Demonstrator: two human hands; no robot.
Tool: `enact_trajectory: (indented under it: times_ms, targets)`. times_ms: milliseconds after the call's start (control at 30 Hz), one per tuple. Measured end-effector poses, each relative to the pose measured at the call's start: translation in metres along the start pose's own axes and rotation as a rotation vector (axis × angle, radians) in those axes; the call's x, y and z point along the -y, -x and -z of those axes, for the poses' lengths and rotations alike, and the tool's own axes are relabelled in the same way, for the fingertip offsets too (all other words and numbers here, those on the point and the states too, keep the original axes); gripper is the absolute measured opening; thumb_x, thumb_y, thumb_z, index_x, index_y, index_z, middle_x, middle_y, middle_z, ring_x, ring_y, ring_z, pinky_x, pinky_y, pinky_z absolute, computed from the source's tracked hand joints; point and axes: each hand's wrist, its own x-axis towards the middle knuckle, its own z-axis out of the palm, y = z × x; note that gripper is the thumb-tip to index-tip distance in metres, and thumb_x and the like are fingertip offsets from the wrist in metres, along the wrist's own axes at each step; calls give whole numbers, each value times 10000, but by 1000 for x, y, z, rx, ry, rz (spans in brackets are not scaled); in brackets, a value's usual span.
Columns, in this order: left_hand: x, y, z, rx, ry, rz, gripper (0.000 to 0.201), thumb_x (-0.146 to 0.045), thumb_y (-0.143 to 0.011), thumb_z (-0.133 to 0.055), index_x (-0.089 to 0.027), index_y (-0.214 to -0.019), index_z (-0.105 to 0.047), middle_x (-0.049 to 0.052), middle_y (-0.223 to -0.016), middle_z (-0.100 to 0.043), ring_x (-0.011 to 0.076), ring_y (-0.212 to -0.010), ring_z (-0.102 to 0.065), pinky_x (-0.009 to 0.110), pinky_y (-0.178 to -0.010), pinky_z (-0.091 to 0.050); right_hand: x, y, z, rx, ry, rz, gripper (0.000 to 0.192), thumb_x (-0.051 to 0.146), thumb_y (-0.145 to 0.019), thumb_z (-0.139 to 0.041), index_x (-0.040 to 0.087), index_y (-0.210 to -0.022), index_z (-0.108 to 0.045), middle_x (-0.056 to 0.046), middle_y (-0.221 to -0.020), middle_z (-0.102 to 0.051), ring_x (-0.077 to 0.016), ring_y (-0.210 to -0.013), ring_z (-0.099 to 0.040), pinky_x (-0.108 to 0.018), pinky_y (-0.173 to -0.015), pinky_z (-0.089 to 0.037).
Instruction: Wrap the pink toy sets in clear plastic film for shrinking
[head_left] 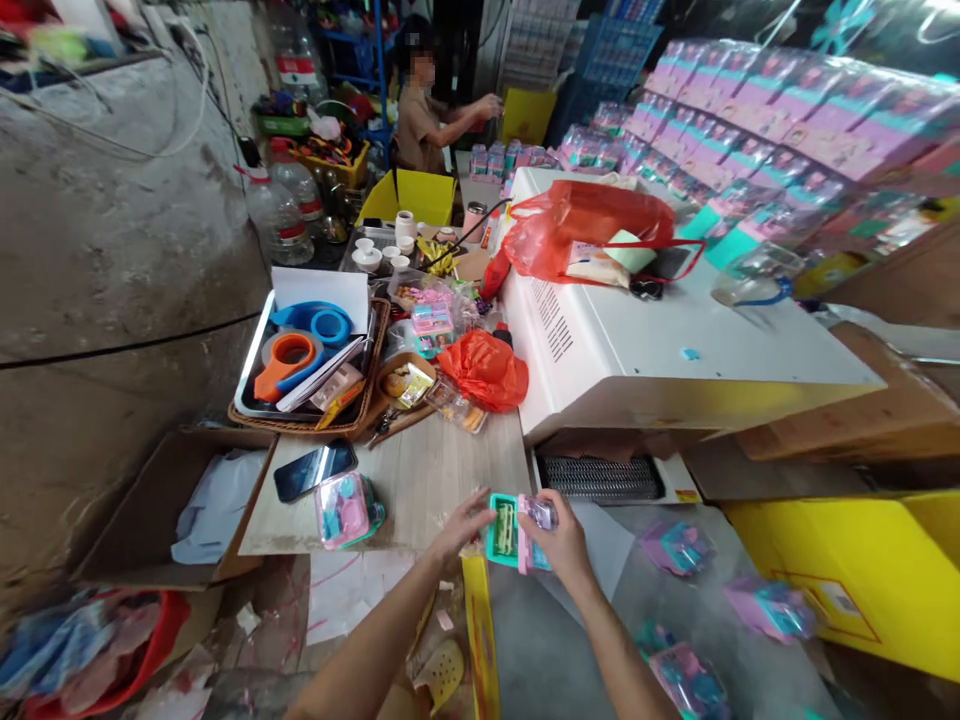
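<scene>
A small toy case with an open teal compartment [504, 528] and a pink part is held out over the gap at the table's front edge. My right hand [564, 540] grips its pink side, thumb on top and fingers around the far edge. Pale green pieces lie inside the teal compartment. At the case's left edge is my left hand [461, 527], its fingers stretched out; whether they touch the case I cannot tell. Another pink and teal toy case [348, 508] with a clear cover sits on the table, beside a dark phone [315, 470].
A white machine [577, 370] with a conveyor mesh [600, 478] stands at right. Wrapped toys [679, 547] lie on the grey surface below it, near a yellow box [862, 580]. A wicker basket [379, 350] holds tape dispensers. Further back, a person [424, 120] works.
</scene>
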Motion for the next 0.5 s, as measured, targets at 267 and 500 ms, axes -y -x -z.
enact_trajectory:
  times_ms: [267,500]
  targets:
    - [-10,-7,-29,-155,-171,29,463,-362,-791,-563,-149,-1201,-586,104,-1079,-598,208,-961,-566,331,-893,-439,-9,16,-10,-87,281,-1,259,351,-714,-554,197,-919,-517,-67,-960,-566,-213,-853,-527,-333,-750,-408]
    - [3,23,-40,-282,-181,142,329,-241,-805,-495,-138,-1090,-621,41,-761,-637,183,-763,-576,325,-809,-431,43,10,-29,78,654,-261,342,278,-809,-494,169,-1133,-507,-162,-1181,-496,-328,-1021,-487,-378,-674,-424]
